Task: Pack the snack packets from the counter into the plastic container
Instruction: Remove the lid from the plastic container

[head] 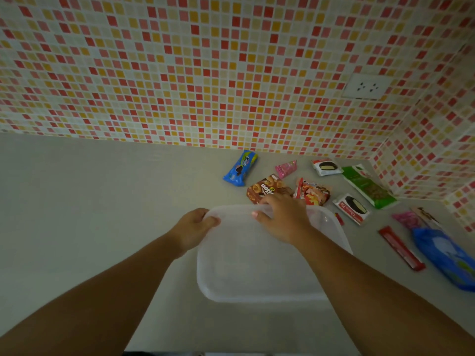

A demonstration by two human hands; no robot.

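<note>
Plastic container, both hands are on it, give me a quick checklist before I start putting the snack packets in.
1. Lid off: not ok; the lid looks to be covering the plastic container.
2. Left hand grip on the lid's far left corner: ok.
3. Right hand on the far edge: ok; whether it pinches, cannot tell.
4. Packets within reach: ok; the brown snack box and red packet lie just behind.
5. Container empty: cannot tell.

counter: grey | on it: plastic container, snack packets at right
</note>
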